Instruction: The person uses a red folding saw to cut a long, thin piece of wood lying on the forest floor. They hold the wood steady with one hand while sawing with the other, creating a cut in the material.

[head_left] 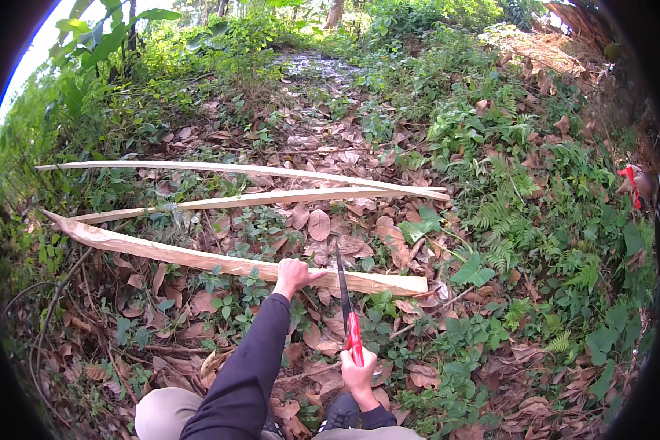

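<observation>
The right hand (pixel 358 372) grips a red-handled saw (pixel 347 306), blade crossing the sideways-lying plank (pixel 191 256) ahead on leafy ground (pixel 198 334), while the left hand (pixel 293 277) clasps the plank just left of the blade.

You have two hands, the left hand (pixel 293 276) and the right hand (pixel 358 375). In your right fingers there is one red-handled handsaw (pixel 354 339). Under your left fingers is one thick timber (pixel 191 257); beyond them lie two thin wooden strips (pixel 271 197), so the wood pieces are three. Nearer to you than your right fingers, two dark shoes (pixel 341 412) show partly.
</observation>
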A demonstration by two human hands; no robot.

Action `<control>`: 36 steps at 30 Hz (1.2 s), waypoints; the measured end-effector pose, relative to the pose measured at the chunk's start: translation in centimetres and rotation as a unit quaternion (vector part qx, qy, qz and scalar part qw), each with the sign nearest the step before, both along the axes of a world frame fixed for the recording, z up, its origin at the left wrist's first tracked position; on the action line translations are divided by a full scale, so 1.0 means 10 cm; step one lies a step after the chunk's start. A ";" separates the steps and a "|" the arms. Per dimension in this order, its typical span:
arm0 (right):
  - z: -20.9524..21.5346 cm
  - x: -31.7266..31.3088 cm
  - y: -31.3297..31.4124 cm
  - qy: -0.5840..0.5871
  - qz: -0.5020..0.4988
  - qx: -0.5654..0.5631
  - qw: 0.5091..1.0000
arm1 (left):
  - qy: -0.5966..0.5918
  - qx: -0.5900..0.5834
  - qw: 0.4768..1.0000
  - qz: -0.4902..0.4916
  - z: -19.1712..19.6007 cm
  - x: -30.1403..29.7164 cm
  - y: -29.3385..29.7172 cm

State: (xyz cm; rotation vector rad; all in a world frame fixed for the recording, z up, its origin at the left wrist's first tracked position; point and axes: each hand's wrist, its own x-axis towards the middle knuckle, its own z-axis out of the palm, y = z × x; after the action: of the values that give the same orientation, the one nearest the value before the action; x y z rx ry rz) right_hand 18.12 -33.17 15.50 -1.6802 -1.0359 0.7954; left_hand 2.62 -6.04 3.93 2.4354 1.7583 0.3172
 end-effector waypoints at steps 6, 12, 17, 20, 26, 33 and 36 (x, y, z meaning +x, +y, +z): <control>-0.10 0.07 -0.43 0.024 -0.005 0.003 1.000 | 0.007 -0.014 1.000 0.005 0.05 0.02 -0.06; -0.04 0.04 -0.74 0.024 0.002 -0.006 1.000 | 0.005 -0.016 1.000 0.005 0.08 0.00 -0.03; 0.07 -0.02 -0.52 0.016 0.000 0.032 0.999 | 0.022 -0.006 1.000 -0.019 0.08 0.03 0.00; -0.25 0.16 -0.07 0.106 -0.077 0.000 0.991 | 0.026 0.036 0.999 -0.024 -0.10 0.04 -0.03; -0.45 0.27 0.63 -0.014 -0.024 0.056 0.998 | 0.024 0.071 0.997 0.005 -0.11 0.09 0.07; -0.62 0.06 0.67 -0.023 -0.027 0.088 0.995 | 0.019 0.092 0.996 -0.005 -0.05 0.12 0.12; -0.39 0.07 0.79 -0.003 -0.045 0.078 0.996 | 0.036 0.076 0.996 0.000 -0.05 0.08 0.13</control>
State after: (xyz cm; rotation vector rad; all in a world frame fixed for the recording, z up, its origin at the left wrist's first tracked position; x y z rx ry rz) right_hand 18.80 -25.31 11.58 -1.5855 -0.9940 0.6353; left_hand 3.43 -4.70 3.38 2.5804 1.8271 0.3814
